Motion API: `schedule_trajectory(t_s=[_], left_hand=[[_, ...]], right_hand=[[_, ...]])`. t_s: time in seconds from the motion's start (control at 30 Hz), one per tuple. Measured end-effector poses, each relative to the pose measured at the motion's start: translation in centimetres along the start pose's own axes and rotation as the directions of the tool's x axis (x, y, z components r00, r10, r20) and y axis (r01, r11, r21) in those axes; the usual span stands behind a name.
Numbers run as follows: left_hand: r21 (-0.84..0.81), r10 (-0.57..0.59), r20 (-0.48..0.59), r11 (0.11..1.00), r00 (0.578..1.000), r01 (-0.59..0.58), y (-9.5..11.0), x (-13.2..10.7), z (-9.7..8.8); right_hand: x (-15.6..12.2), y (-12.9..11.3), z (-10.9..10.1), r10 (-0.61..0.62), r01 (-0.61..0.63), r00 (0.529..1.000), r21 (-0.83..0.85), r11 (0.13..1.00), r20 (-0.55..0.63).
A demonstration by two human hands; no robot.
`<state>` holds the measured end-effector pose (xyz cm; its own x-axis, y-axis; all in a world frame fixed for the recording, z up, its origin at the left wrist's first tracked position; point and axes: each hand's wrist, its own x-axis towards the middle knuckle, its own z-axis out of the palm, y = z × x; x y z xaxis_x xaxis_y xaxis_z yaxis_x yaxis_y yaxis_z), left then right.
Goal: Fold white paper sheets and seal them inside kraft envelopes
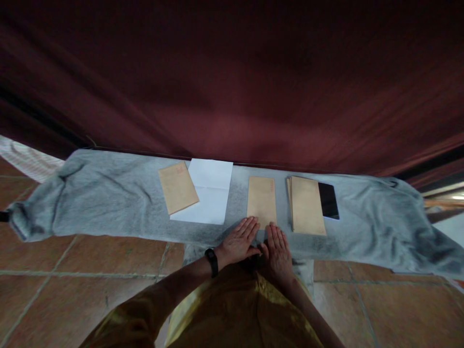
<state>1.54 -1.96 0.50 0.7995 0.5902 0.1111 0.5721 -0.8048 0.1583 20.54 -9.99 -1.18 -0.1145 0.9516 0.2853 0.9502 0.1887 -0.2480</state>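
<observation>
A brown paper envelope (261,195) with small red marks lies flat on the grey cloth, straight in front of me. My left hand (239,240) rests on its near left corner, fingers stretched out flat. Over its near right corner lies my right hand (279,251), also flat with extended fingers. Both thumbs point towards each other at the envelope's near edge. To the right is a stack of brown envelopes (308,205), partly covering a dark phone (329,200). On the left, another brown envelope or small pile (177,186) overlaps a creased white sheet of paper (212,193).
The grey cloth (108,193) covers a long, narrow surface and is rumpled at both ends. A dark red fabric wall (232,96) rises directly behind it. Reddish floor tiles (108,256) show below. A black band (211,262) is on my left wrist.
</observation>
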Motion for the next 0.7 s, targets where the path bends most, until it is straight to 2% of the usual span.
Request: schedule_trajectory(t_s=[0.13,0.3,0.43,0.5,0.6,0.67,0.7], left_hand=[[-0.017,-0.053,0.012,0.998,0.999,0.053,0.2,1.9,0.0],[-0.076,-0.102,-0.025,0.992,0.995,0.1,-0.8,6.8,0.1],[-0.156,-0.249,-0.046,0.958,0.967,0.239,-2.0,10.3,-0.2],[-0.233,-0.382,-0.055,0.903,0.922,0.361,-2.3,11.1,-0.4],[-0.441,-0.552,-0.044,0.759,0.833,0.48,-2.1,10.8,-0.7],[-0.64,-0.635,-0.013,0.599,0.773,0.482,-1.7,9.8,-0.7],[-0.74,-0.686,0.014,0.482,0.728,0.469,-1.6,9.2,-0.6]], right_hand=[[0.0,0.0,0.0,-0.006,0.006,1.0,0.002,1.0,-0.005],[0.0,-0.3,-0.3,-0.01,0.009,1.0,0.014,1.0,0.009],[0.4,-0.3,-0.6,0.015,-0.015,1.0,0.047,0.999,0.012],[0.6,0.2,-0.5,0.018,-0.016,1.0,0.089,0.996,-0.013],[1.2,1.3,0.0,0.086,-0.073,0.992,0.14,0.987,-0.088],[1.8,1.9,0.4,0.179,-0.162,0.974,0.13,0.978,-0.139],[2.2,2.0,0.6,0.224,-0.207,0.962,0.116,0.971,-0.156]])
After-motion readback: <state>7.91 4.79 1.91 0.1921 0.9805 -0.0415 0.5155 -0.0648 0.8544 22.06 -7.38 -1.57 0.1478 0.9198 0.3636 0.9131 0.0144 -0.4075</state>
